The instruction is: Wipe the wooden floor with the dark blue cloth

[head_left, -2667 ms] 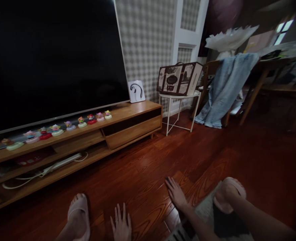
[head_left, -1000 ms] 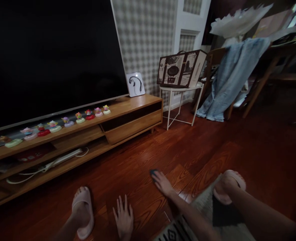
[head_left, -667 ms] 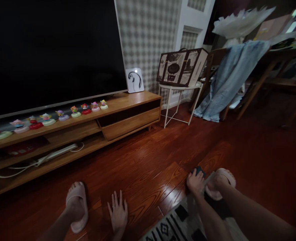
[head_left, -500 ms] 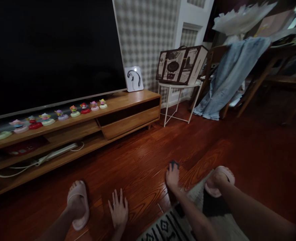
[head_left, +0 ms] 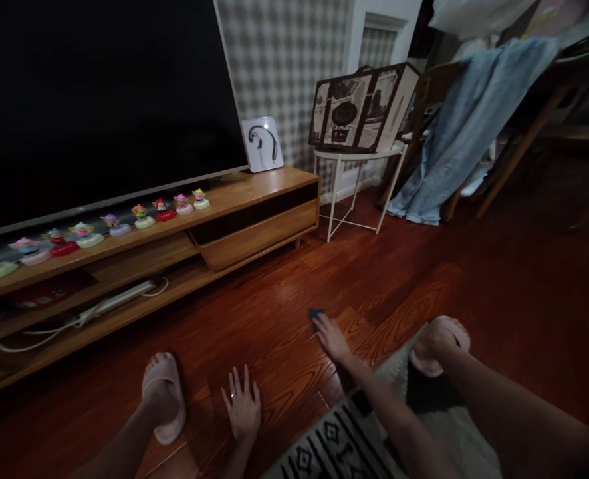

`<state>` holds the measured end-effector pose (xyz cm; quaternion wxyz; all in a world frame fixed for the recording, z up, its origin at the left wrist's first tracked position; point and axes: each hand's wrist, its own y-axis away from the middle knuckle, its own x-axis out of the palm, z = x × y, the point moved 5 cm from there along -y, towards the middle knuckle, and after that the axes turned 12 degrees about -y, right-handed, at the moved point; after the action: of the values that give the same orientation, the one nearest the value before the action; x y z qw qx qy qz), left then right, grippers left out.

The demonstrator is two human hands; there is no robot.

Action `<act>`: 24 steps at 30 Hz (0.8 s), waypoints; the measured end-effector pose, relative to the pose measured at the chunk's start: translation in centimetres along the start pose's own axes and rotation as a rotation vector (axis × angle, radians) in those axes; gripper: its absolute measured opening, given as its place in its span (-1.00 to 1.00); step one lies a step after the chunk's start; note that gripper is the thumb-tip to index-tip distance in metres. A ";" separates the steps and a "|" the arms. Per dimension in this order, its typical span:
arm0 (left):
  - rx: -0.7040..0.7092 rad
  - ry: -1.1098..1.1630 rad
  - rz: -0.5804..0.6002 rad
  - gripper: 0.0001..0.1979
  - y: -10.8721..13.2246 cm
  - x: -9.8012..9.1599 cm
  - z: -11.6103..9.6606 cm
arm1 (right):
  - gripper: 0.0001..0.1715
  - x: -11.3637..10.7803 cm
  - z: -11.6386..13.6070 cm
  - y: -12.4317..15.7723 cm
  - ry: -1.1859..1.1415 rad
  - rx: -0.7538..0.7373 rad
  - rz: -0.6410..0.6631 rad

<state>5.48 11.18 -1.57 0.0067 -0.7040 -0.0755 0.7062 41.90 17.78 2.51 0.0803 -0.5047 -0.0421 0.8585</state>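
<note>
My left hand (head_left: 243,407) lies flat on the wooden floor (head_left: 284,293), fingers spread, a ring on one of them and nothing under the grip. Further forward, my right hand (head_left: 331,336) presses a small dark teal cloth (head_left: 316,315) against the boards. Only the cloth's front part shows beyond the fingertips; the hand covers the rest, and its exact kind is hard to make out. My right forearm reaches over a patterned rug (head_left: 319,446).
My feet wear pink slippers (head_left: 171,399) on either side. A wooden TV cabinet (head_left: 259,243) bears several small figurines (head_left: 163,209) and a large TV (head_left: 100,100). A white side table (head_left: 342,158) holds a suitcase-like box (head_left: 349,113). Jeans (head_left: 478,126) hang over a chair.
My right hand has swept left with the cloth, its fingers now pointing more to the left. My left hand stays flat on the floor. The view has tilted slightly downward.
</note>
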 end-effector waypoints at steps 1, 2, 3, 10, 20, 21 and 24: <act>0.003 0.002 0.010 -0.19 0.0 0.0 0.0 | -0.43 -2.3 -3.1 0.0 0.026 0.093 -0.056; 0.007 0.002 0.017 -0.21 0.0 -0.1 0.1 | -0.39 -4.4 -6.0 0.5 0.054 0.194 -0.119; 0.009 0.000 0.023 -0.23 0.0 -0.1 0.1 | -0.35 -6.2 -8.4 1.3 0.078 0.279 -0.171; 0.051 -0.037 0.088 -0.33 0.3 -0.3 -0.1 | -0.25 -7.0 -10.5 4.5 0.154 0.523 -0.310; 0.005 0.016 -0.003 -0.37 0.2 -1.6 -0.1 | -0.33 9.7 13.3 5.5 -0.078 -0.032 0.020; 0.002 0.019 -0.016 -0.37 0.2 -1.8 -0.2 | -0.33 10.7 15.0 6.5 -0.118 -0.133 0.068; -0.004 0.015 -0.050 -0.37 0.1 -2.2 -0.5 | -0.36 11.2 16.7 7.6 -0.192 -0.407 0.220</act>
<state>5.98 10.88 0.64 0.0235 -0.7071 -0.0946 0.7003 21.25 12.47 -0.21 -0.1212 -0.4280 -0.1665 0.8800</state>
